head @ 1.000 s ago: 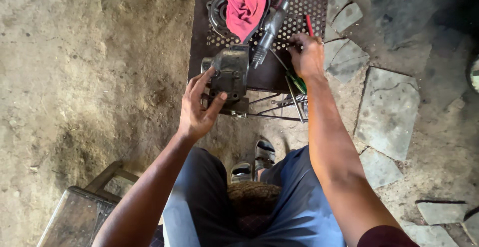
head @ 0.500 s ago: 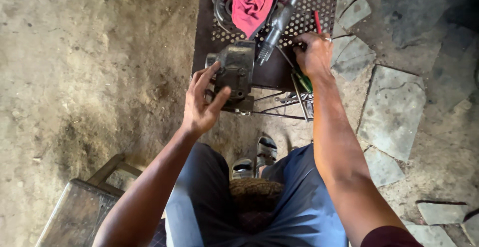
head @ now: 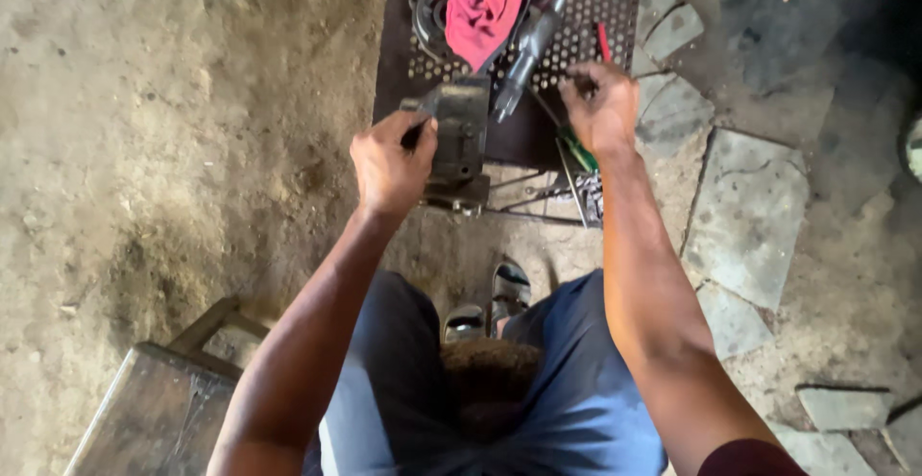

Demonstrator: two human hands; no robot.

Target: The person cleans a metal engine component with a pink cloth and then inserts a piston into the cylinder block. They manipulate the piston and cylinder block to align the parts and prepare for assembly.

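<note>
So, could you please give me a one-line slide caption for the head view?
Left hand grips a dark metal block; right hand rests on the perforated table.

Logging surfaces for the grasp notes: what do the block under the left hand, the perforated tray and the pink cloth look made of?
Block under the left hand: likely cast metal, dull grey and grimy, with hard edges. Perforated tray: sheet metal, dark and rusty-looking, with regular punched holes. Pink cloth: soft woven fabric, crumpled in folds, matte. The right hand rests on the tray.
</note>
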